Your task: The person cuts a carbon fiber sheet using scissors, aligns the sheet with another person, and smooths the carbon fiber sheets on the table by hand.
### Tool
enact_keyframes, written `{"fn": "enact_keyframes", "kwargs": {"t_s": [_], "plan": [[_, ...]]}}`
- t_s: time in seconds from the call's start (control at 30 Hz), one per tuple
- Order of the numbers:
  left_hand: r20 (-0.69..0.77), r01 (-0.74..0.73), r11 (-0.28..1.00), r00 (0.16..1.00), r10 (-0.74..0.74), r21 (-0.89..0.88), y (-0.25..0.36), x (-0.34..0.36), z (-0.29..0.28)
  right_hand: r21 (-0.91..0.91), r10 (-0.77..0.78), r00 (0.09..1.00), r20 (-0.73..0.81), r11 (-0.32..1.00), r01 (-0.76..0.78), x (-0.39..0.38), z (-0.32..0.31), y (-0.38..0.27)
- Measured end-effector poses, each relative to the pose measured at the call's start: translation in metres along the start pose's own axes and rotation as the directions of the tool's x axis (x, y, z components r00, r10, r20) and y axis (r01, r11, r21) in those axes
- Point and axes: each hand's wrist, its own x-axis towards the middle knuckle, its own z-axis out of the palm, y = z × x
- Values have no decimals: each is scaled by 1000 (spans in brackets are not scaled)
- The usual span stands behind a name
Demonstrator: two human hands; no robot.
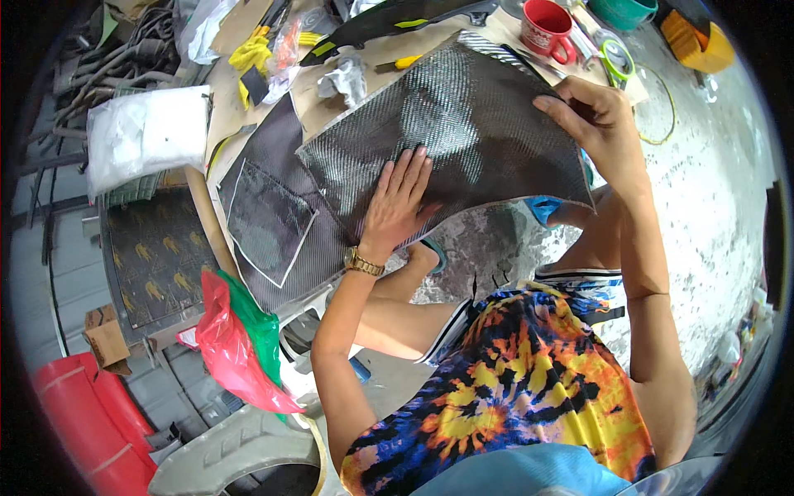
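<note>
A large dark woven sheet of carbon fibre cloth (504, 145) lies across the bench edge, its right part hanging out over the floor. My left hand (399, 202), with a gold watch on its wrist, rests flat on the sheet's near middle, fingers stretched out. At the upper right corner my right hand (602, 128) pinches the cloth's edge between thumb and fingers and holds it raised. To the left, a smaller carbon fibre piece (269, 219) with pale edges lies on another dark woven sheet (285, 157). What lies beneath the large sheet is hidden.
Yellow gloves (251, 56), a crumpled grey wad (343, 80) and a yellow-handled tool (405, 62) lie beyond the cloth. A red mug (546, 29) and a green tape roll (616, 58) stand at the far right. Red plastic (236, 347) hangs at the bench's left corner.
</note>
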Motion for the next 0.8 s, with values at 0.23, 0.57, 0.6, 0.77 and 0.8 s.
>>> {"fn": "enact_keyframes", "kwargs": {"t_s": [0.23, 0.57, 0.6, 0.77, 0.8], "plan": [[49, 14, 992, 999, -20, 126, 30, 12, 18, 41, -32, 999, 14, 999, 31, 2, 7, 15], [-10, 40, 983, 999, -39, 178, 57, 3, 50, 13, -119, 993, 0, 993, 119, 13, 11, 23], [-18, 56, 981, 998, -54, 186, 59, 3, 52, 14, -114, 993, 13, 993, 113, 13, 10, 22], [-45, 75, 973, 997, -67, 217, 63, 3, 59, 3, -131, 991, 8, 991, 131, 12, 11, 24], [-51, 71, 968, 997, -60, 242, 64, 4, 61, 16, -120, 993, 11, 993, 120, 12, 10, 24]]}}
